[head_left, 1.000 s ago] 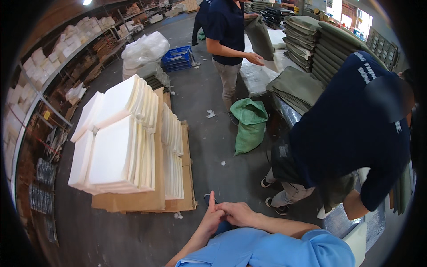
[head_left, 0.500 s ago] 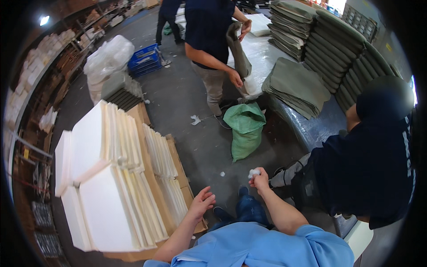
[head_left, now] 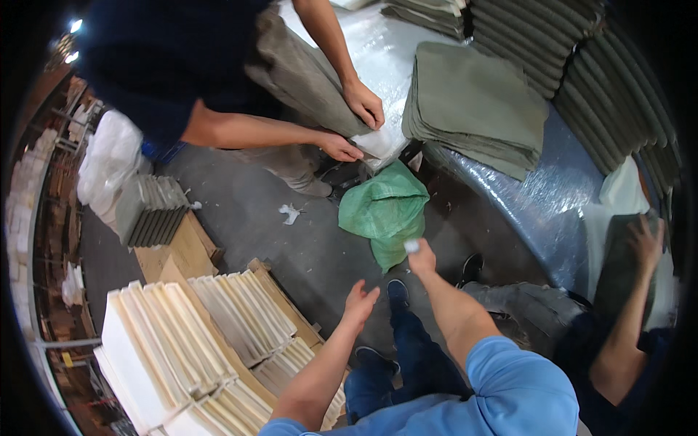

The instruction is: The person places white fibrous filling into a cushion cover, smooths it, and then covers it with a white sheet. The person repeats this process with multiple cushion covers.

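Looking down at a grey concrete floor (head_left: 291,254), with a long table wrapped in shiny clear plastic film (head_left: 538,196) as the landmark. On that table: stacks of folded olive-green fabric pieces (head_left: 472,102), flat and layered. Well left of the table, across the floor: upright rows of cream-white foam slabs (head_left: 182,341) on a wooden pallet (head_left: 283,298). Against the table's near edge, slumped on the floor: a crumpled green woven sack (head_left: 385,211). At the table's far end, a co-worker's two hands (head_left: 352,127) pressing on grey-green cloth. At the table's right end, another person's hand (head_left: 643,243) flat on a dark fabric piece.

Just below the sack: right hand (head_left: 422,258) raised, fingers pinched shut on a small white scrap (head_left: 411,245). Further from the table, over bare floor: left hand (head_left: 360,301), fingers loosely spread, holding nothing.
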`<state>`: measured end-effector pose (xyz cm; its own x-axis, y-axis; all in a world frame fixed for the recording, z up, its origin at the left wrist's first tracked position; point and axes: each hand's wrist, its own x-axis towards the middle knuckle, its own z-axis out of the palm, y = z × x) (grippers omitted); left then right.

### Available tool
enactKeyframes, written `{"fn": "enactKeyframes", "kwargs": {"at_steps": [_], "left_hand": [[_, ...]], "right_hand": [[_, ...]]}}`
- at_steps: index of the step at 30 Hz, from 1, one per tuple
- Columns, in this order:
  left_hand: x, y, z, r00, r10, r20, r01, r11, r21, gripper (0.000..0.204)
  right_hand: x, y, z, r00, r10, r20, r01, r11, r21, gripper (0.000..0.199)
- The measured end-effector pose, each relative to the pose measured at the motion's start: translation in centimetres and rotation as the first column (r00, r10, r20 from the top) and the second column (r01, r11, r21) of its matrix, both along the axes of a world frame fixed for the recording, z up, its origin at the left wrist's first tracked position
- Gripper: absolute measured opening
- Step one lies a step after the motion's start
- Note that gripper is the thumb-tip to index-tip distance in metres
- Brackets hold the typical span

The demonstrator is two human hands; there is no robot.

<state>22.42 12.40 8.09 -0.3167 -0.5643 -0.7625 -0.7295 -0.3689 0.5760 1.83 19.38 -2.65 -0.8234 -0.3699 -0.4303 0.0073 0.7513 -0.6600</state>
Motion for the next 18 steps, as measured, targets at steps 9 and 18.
{"fn": "enactKeyframes", "kwargs": {"at_steps": [9,18], "left_hand": [[-19.6,-14.5,-7.4,0.740,-0.472,0.480,0.673,0.496,-0.549,0.059],[-18.1,-19.2,-8.8,0.968,-0.245,0.059,0.202,0.611,-0.766,0.050]], "right_hand": [[-12.7,-13.5,-5.2,0.768,0.501,-0.398,-0.549,0.836,-0.006,0.032],[-9.4,-8.3,-4.8,0.671,0.742,0.010,-0.733,0.661,0.158,0.034]]}}
